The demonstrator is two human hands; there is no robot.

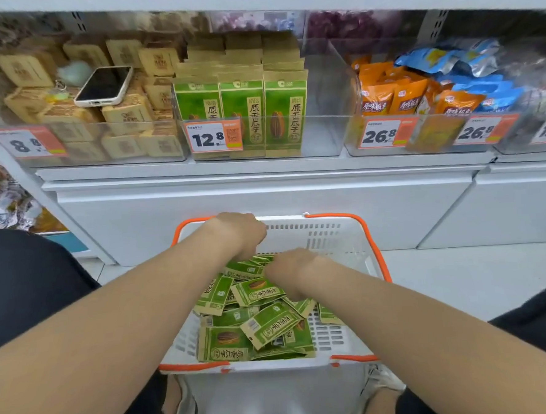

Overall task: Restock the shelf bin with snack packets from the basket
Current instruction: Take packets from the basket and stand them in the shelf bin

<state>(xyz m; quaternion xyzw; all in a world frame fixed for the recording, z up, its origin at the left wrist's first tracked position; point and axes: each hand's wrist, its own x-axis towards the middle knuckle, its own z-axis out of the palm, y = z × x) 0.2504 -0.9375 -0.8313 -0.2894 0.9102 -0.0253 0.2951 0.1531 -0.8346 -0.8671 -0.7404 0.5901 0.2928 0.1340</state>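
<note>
Beneath both sets of fingers lies a heap of green sunflower-seed packets (pixel 257 292), piled loosely in a white basket (pixel 324 235) with orange handles (pixel 377 251). The left hand (pixel 238 233) reaches down at the far side of the heap, knuckles up. Its fingers bend downward into the packets, and their tips are hidden by the hand's own back. The right hand (pixel 290 269) sits just beside it, nearer the camera, with its fingers wholly tucked out of sight under the palm. A few packet edges show between the two hands, touching both. Whether either hand is gripping a packet or only resting on the pile, I cannot tell.

Well beyond the fingers, up on the shelf, stands the clear shelf bin (pixel 324 130). Matching green packets (pixel 242 112) stand upright in rows toward its left, behind a price tag (pixel 213 136) reading 12.8. Left of that, a phone (pixel 104 86) rests on tan packets (pixel 125 113). Orange and blue packets (pixel 408 93) on the right are blurred.
</note>
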